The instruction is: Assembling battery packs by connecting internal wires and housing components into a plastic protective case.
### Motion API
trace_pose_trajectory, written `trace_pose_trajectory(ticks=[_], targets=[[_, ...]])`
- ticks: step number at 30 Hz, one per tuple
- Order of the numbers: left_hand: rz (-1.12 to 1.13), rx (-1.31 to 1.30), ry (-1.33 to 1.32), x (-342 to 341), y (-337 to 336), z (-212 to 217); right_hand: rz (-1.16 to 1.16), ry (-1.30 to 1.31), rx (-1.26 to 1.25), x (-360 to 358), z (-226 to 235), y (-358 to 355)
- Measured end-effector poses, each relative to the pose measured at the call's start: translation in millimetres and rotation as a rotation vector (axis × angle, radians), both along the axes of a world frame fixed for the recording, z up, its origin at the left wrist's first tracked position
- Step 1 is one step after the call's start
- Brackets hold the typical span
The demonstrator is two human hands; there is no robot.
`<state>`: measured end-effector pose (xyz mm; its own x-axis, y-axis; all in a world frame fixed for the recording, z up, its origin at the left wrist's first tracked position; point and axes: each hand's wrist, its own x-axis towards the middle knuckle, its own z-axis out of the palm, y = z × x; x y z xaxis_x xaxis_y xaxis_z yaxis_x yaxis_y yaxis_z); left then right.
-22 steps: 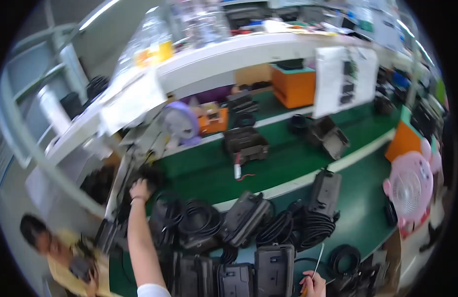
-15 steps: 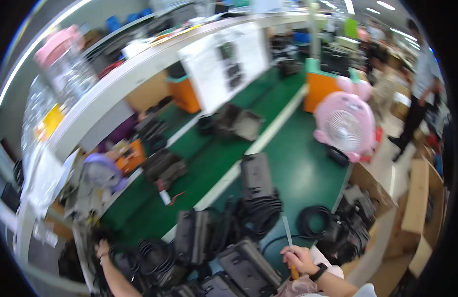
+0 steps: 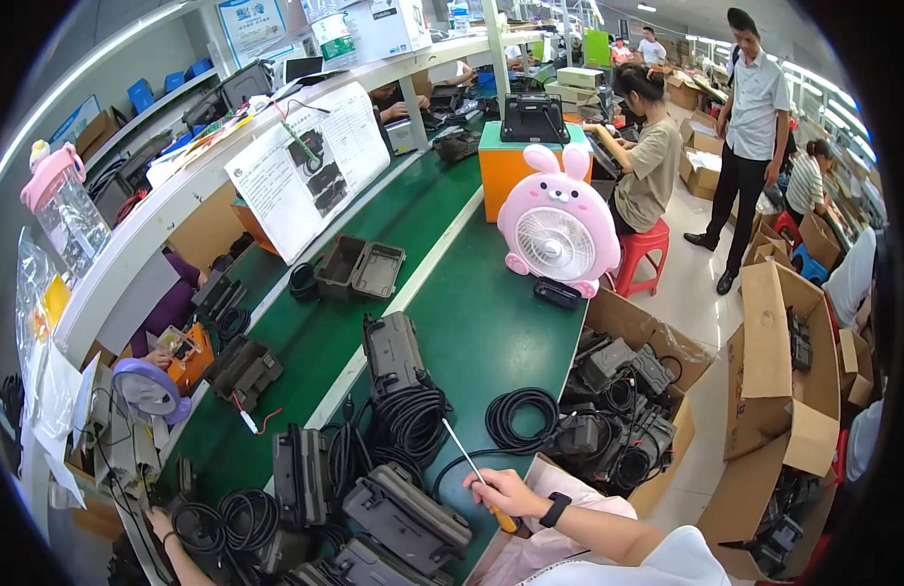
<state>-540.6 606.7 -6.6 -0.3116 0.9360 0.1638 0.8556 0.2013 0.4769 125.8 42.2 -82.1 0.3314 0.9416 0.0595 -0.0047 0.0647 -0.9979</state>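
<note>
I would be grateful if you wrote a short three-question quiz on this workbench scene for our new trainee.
1. Which of the camera wearer's hands holds the screwdriver?
2. True or false: the pink rabbit-shaped fan stands on the green workbench.
3. The coiled cable to the right of the screwdriver's tip is:
A) red
B) white
C) black

Key:
1. The right hand.
2. True.
3. C.

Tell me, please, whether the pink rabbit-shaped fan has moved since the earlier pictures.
No: against the green workbench and the orange box behind it, the pink rabbit-shaped fan shows no shift either way; the camera has turned.
</note>
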Motion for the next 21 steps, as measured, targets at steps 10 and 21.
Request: trace_pose_trajectory(ticks=[10, 21], targets=[[-0.348, 0.465, 0.323, 146, -75, 62, 0.051, -0.014, 0.054, 4, -2, -5], [-0.827, 0.625, 0.267, 347, -229, 192, 0.108, -0.086, 0.065, 6, 2, -9]])
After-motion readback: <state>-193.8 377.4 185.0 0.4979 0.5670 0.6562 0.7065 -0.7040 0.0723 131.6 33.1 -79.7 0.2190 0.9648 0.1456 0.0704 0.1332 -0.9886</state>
